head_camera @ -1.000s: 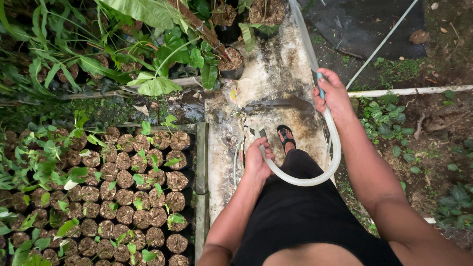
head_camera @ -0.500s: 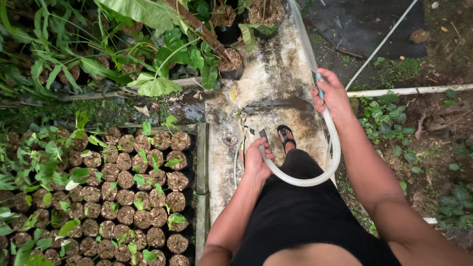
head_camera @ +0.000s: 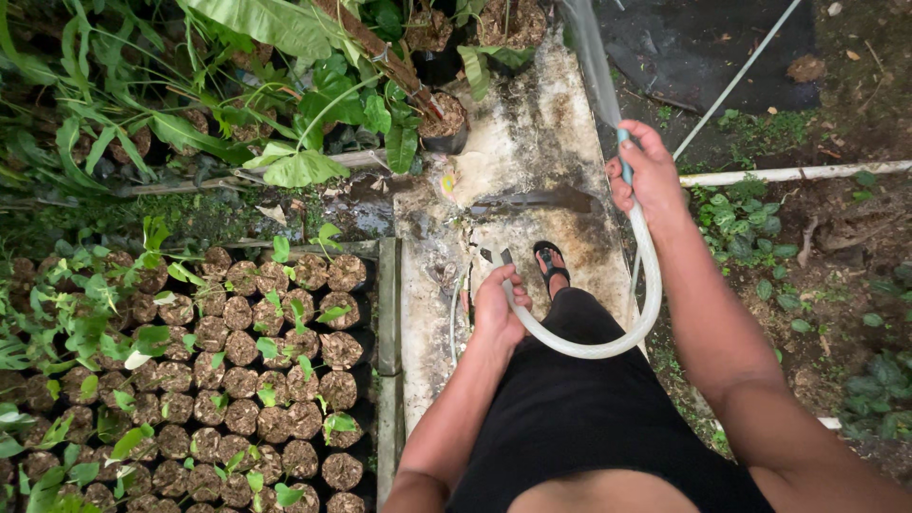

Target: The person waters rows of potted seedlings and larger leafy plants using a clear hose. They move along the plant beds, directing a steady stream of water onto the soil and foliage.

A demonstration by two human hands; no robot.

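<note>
A pale translucent hose (head_camera: 638,313) loops in front of my legs. My right hand (head_camera: 648,176) grips it near its spraying end, which points up and away; a blurred jet of water (head_camera: 591,47) leaves it toward the top. My left hand (head_camera: 498,309) holds the hose lower down, above a wet, stained concrete slab (head_camera: 532,142). My sandalled foot (head_camera: 550,266) stands on that slab, and black clothing covers my legs.
Several small black bags of soil with green seedlings (head_camera: 247,370) fill the bed on the left. Leafy plants and pots (head_camera: 294,104) crowd the top. A white pipe (head_camera: 788,174) lies on bare earth with weeds at right.
Both hands keep their hold on the hose. The right hand and the hose end have barely shifted; the view is otherwise the same.
</note>
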